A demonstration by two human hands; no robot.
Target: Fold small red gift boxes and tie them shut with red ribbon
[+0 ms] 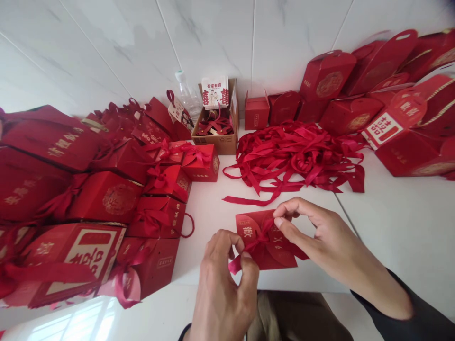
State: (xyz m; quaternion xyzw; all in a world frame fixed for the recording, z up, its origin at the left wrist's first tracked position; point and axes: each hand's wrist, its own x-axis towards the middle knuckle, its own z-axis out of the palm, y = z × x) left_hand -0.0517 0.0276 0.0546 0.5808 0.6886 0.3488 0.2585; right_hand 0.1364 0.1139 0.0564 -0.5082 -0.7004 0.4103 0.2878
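Note:
A small red gift box [284, 258] with gold lettering lies on the white table, close to its front edge. Across its top runs a red ribbon [262, 238], tied in a bow at the middle. My left hand [227, 277] pinches the bow's left side between thumb and fingers. On the other side, my right hand [313, 227] has thumb and forefinger closed on the right part of the same ribbon. Parts of the ribbon are hidden behind my fingertips.
A heap of loose red ribbons [302, 154] lies behind the box. Many finished-looking red boxes with bows [156, 215] crowd the left. More red boxes [351, 113] stand at the right. A cardboard box [216, 137] and a clear bottle [185, 92] are by the tiled wall.

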